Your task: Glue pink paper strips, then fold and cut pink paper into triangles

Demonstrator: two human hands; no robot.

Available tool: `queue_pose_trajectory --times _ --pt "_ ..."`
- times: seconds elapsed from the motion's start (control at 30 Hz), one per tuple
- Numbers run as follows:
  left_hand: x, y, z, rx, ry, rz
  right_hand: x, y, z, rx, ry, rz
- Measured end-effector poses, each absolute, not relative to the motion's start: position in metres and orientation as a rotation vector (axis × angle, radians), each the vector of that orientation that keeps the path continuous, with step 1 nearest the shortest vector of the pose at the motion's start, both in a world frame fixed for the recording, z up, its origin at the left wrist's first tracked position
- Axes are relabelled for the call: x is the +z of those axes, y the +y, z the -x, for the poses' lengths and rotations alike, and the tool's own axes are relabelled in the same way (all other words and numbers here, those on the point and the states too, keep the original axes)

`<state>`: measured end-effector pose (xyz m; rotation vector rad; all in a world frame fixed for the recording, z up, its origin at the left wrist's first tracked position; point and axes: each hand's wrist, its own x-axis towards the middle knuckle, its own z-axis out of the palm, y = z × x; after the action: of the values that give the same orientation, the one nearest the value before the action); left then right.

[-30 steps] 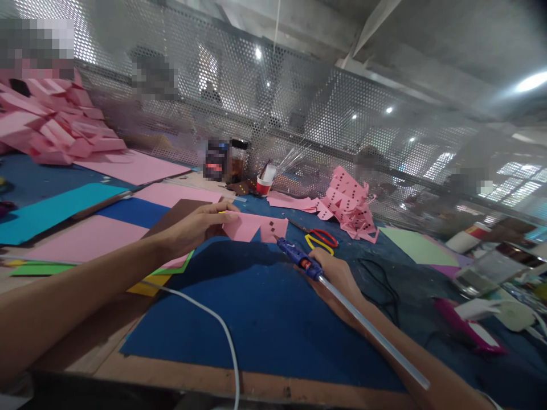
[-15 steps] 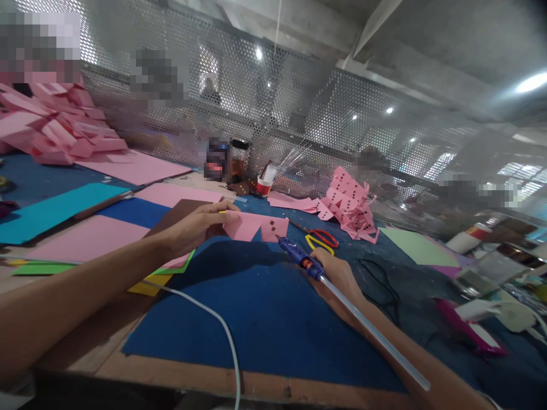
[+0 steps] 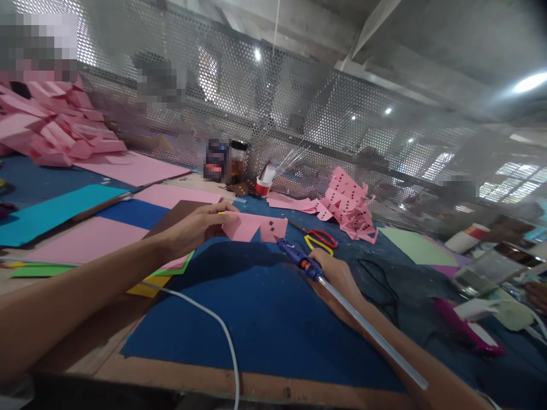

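Between the thumb and fingers of my left hand (image 3: 209, 221) is the left end of a pink paper strip (image 3: 245, 225). The strip has a notch in its lower edge and small dark squares near its right end. My right hand (image 3: 335, 276) is wrapped round a blue glue gun (image 3: 299, 257), with a long clear glue stick (image 3: 371, 331) jutting from its back. The nozzle points at the strip's lower right corner; whether it touches the paper I cannot tell. Just beyond my right hand lie scissors (image 3: 320, 240) with red and yellow handles.
A blue sheet (image 3: 222, 324) covers the table in front, crossed by a white cable (image 3: 213, 313). Behind stand a red-and-white cup (image 3: 264, 187) and a heap of dotted pink pieces (image 3: 346, 202). More pink paper (image 3: 64, 125) is piled at left. A magenta tool (image 3: 468, 327) lies right.
Both hands, the pink strip and the glue gun stay almost in place. Only a slight shift of the whole view shows.
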<state>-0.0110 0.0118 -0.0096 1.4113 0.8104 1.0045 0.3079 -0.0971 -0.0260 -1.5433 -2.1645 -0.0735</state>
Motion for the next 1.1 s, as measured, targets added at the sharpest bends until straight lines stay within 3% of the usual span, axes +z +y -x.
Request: queue_pose_trajectory --times 0.27,0.8,1.1 --pt "-0.009 0.010 0.012 0.981 0.784 -1.364 -0.030 -0.094 -0.308 0.009 -2.103 1.500" --pt "-0.012 0.025 0.018 1.127 0.830 -1.269 -0.015 -0.090 -0.304 0.705 -1.709 1.487" --pt "-0.018 0.041 0.032 1.174 0.927 -1.182 -0.004 -0.047 -0.318 0.752 -1.838 1.542"
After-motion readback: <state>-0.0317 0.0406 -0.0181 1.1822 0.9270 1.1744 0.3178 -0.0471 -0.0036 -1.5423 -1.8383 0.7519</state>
